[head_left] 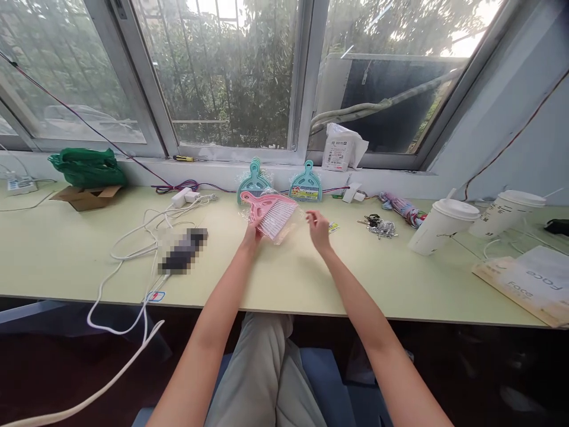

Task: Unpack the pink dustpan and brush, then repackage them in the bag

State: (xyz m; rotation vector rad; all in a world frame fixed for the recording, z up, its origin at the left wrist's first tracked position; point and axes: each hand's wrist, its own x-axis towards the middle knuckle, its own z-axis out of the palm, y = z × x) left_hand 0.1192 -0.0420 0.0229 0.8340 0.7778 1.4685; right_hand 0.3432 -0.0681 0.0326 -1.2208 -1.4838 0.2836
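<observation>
While the table [66,255] stretches wide, two cups [440,225] stand near its right edge; at the back edge lean teal dustpans [306,182]; the left hand [252,235] clamps a wrapped pink brush [272,214], wrap not yet off, right hand [319,228] fingers apart beside it

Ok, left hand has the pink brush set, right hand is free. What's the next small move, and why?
Probably bring the right hand over to grip the far edge of the pink brush set. The left hand holds only its near side, the clear wrap looks still on, and the right hand hovers open just beside it.
</observation>
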